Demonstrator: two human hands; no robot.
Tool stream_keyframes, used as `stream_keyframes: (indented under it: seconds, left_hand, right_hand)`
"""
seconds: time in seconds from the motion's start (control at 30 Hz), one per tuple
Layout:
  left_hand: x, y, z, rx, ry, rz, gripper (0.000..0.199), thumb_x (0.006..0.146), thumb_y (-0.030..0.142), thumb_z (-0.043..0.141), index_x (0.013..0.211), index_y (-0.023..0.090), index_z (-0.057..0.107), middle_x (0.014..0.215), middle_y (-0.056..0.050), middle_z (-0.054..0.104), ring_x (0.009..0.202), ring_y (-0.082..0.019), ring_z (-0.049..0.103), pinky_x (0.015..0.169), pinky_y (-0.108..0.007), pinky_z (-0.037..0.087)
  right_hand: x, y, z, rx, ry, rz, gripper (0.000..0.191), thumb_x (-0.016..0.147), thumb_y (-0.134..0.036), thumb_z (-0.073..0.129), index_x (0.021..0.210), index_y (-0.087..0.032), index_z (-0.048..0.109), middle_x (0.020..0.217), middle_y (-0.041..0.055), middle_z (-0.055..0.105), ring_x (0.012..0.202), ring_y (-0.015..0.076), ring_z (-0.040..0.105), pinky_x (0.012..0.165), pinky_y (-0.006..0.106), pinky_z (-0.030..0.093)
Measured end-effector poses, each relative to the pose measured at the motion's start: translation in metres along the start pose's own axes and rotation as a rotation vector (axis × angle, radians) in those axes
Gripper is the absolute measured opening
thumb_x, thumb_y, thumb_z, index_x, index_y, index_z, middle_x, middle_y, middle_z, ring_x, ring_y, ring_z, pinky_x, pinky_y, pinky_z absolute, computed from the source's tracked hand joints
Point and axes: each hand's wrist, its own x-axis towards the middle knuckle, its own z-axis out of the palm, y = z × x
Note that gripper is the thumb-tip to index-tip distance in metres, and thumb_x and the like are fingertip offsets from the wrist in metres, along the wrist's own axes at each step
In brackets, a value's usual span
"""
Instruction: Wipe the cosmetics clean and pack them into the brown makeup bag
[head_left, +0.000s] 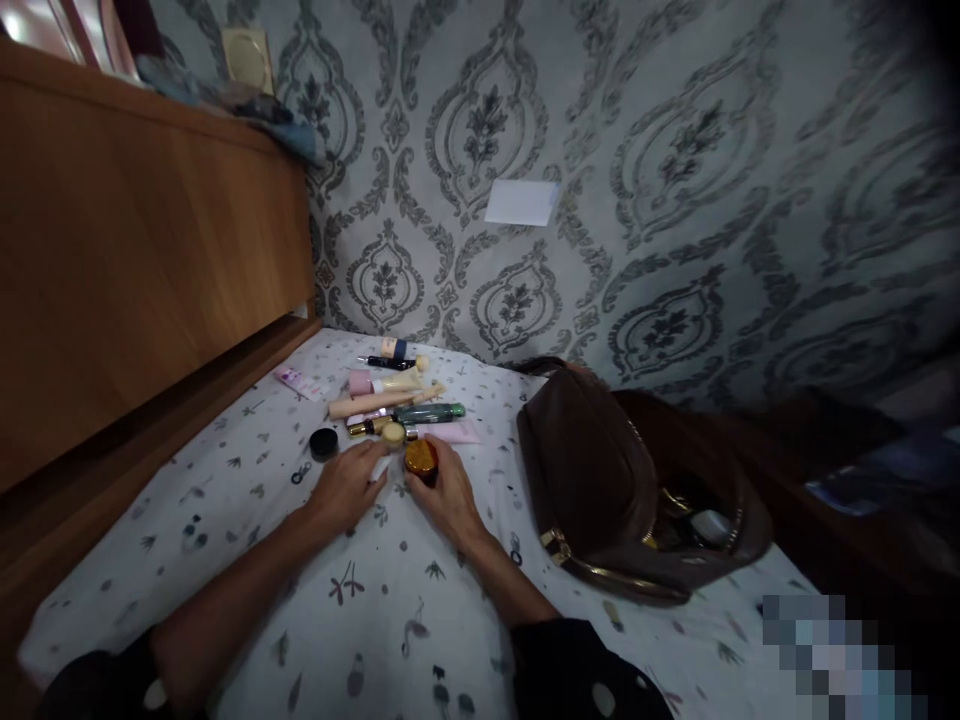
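My right hand (448, 490) is wrapped round an amber jar (421, 457) with a shiny golden top, low over the printed sheet. Just left of it, my left hand (346, 488) has its fingertips by a small cream-coloured round item (393, 433); something whitish lies under its fingers, too unclear to name. Beyond both hands lies a group of cosmetics: a pink tube (454, 432), a green tube (429, 412), a beige tube (360, 404) and a pink-capped tube (397, 381). A black round jar (324, 444) sits left of my left hand.
An open brown bag (585, 470) stands on the right, with items inside. At the back are a dark-blue-capped bottle (393, 348) and a black tube (386, 362). A small pink tube (298, 383) lies near the wooden cabinet (150, 230). Patterned wall behind.
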Motion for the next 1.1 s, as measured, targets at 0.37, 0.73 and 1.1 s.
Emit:
stream_keyframes:
  seconds: [0.37, 0.73, 1.1]
  left_hand:
    - [0.032, 0.011, -0.010, 0.359, -0.126, -0.105, 0.040, 0.090, 0.002, 0.037, 0.126, 0.012, 0.051, 0.131, -0.019, 0.057, 0.122, -0.028, 0.055, 0.094, -0.040, 0.051]
    - [0.040, 0.017, -0.019, 0.436, -0.191, -0.180, 0.035, 0.094, 0.016, 0.041, 0.128, 0.011, 0.050, 0.125, -0.020, 0.058, 0.116, -0.033, 0.058, 0.083, -0.042, 0.054]
    - [0.037, 0.016, -0.023, 0.370, -0.207, -0.192, 0.043, 0.090, 0.014, 0.048, 0.132, 0.008, 0.042, 0.123, -0.021, 0.062, 0.114, -0.034, 0.060, 0.084, -0.041, 0.052]
  right_hand:
    - [0.001, -0.002, 0.000, 0.012, 0.035, -0.034, 0.057, 0.072, -0.023, 0.066, 0.128, -0.018, 0.054, 0.122, 0.0104, 0.064, 0.112, 0.0274, 0.058, 0.100, 0.045, 0.048]
    - [0.001, -0.007, -0.003, 0.025, 0.034, -0.028, 0.055, 0.073, -0.022, 0.065, 0.127, -0.019, 0.055, 0.119, 0.0100, 0.064, 0.110, 0.0276, 0.059, 0.098, 0.046, 0.048]
    - [0.002, -0.007, -0.002, 0.039, 0.015, -0.002, 0.057, 0.074, -0.023, 0.066, 0.129, -0.015, 0.053, 0.123, 0.0132, 0.062, 0.115, 0.0293, 0.057, 0.101, 0.047, 0.046]
